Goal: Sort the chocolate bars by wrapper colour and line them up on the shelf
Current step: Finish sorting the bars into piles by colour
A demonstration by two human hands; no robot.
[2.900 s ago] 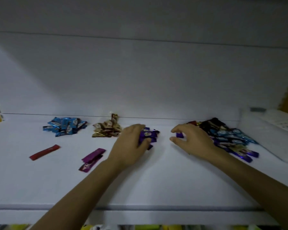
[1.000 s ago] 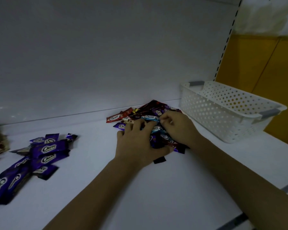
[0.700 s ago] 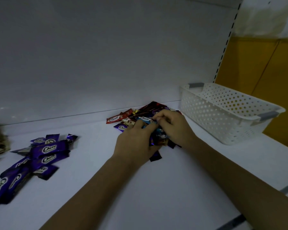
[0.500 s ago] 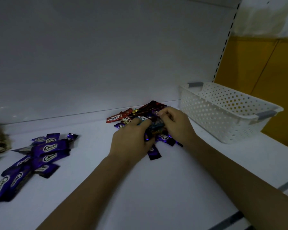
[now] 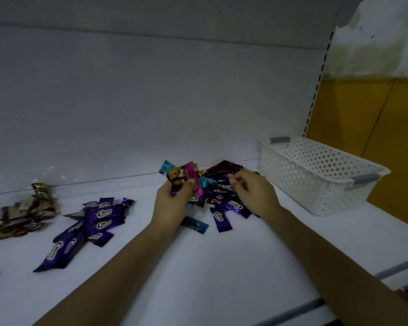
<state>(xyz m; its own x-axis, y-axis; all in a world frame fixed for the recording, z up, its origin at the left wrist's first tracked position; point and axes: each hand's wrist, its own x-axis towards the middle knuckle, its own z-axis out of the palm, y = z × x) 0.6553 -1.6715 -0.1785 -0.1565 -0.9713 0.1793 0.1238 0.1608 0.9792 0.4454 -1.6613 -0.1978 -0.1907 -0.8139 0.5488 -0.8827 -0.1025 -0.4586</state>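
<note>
The left hand (image 5: 172,204) grips a bunch of bars (image 5: 189,172) left of the basket (image 5: 292,182). The right hand (image 5: 254,194) curls over the mixed pile (image 5: 234,204) nearer it; whether it grasps one, I cannot tell.

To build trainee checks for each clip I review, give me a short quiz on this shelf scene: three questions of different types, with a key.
1. True or false: the white basket stands to the right of the mixed pile of bars.
2. The left hand grips: A) a bunch of mixed-colour bars; B) the white basket; C) nothing.
3. Fill in: the loose bar lying on the shelf beside the left wrist has a ___ wrapper.
Key: 1 true; 2 A; 3 blue.
</note>
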